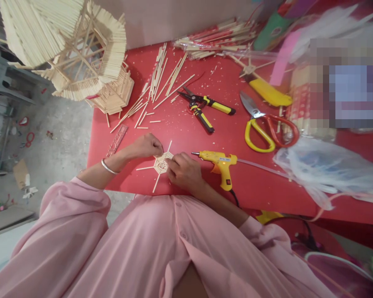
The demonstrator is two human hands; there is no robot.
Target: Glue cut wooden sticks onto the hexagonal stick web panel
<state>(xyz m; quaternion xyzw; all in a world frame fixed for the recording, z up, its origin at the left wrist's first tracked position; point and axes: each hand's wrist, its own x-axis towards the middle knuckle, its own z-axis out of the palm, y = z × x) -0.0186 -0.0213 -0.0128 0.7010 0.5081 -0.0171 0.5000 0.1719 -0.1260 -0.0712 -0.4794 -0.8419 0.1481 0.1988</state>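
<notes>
A small hexagonal frame of thin wooden sticks [161, 164] lies on the red table [186, 136], with spokes sticking out from its corners. My left hand [146, 145] is closed in a pinch on the frame's upper left side. My right hand [183, 170] is closed and presses on the frame's right side. A silver bangle sits on my left wrist. A yellow glue gun [219, 161] lies just right of my right hand, nozzle pointing left.
Loose sticks [158, 87] are scattered behind the frame, near a large stick-built tower model [81, 54] at the table's left corner. Yellow-handled cutters [202, 108], scissors [264, 124], a clear plastic bag [323, 169] and packs of sticks [217, 39] lie to the right.
</notes>
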